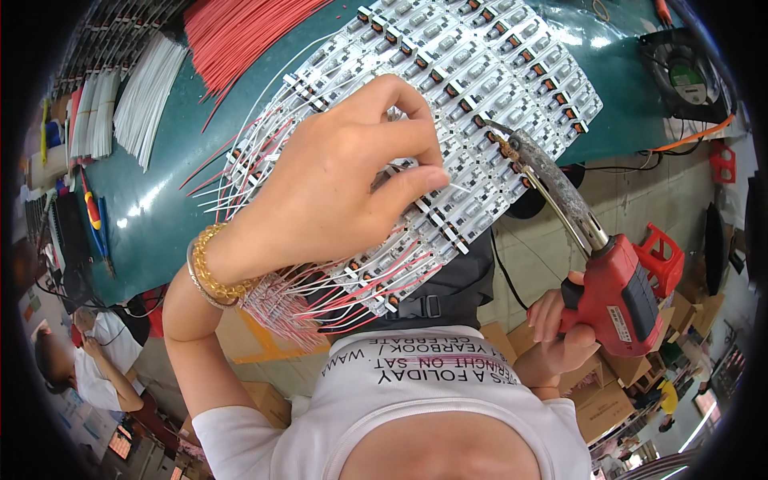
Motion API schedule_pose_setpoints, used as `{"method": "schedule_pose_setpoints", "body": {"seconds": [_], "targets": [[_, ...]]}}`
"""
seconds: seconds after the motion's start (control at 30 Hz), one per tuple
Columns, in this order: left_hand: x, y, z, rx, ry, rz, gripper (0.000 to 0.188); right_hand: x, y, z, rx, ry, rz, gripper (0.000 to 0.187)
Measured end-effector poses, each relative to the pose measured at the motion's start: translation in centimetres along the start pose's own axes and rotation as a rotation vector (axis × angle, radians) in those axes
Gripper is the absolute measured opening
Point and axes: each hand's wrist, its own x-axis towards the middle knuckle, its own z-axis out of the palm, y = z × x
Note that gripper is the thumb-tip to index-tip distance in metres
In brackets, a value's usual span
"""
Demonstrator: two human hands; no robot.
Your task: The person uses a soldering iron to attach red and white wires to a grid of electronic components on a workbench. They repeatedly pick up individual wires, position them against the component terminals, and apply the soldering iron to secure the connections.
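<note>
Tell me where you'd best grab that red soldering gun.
Probably best to grip the soldering gun by its thick red plastic end, coming from the person's side, where the right hand holds it; the slim metal front points away and could be hot.

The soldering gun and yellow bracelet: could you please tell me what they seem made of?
Soldering gun: body apparently moulded plastic, judging by its smooth red surface; barrel likely metal, showing bright reflections. Yellow bracelet: glossy, translucent-looking beads, perhaps glass or plastic.

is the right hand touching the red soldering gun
Touching: the head view shows the right hand closed around the red soldering gun, with no gap.
</note>
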Motion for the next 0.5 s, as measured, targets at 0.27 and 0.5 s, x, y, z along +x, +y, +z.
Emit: {"method": "schedule_pose_setpoints", "body": {"seconds": [0.27, 0.5], "targets": [[-0.3, 1.5, 2.0, 0.423, 0.368, 0.114, 0.012, -0.5, -0.4, -0.6, 0.011, 0.001, 0.014, 0.079], [0.2, 0.4, 4.8, 0.417, 0.368, 0.126, 0.017, -1.0, -0.3, -0.4, -0.034, -0.021, 0.061, 0.078]]}}
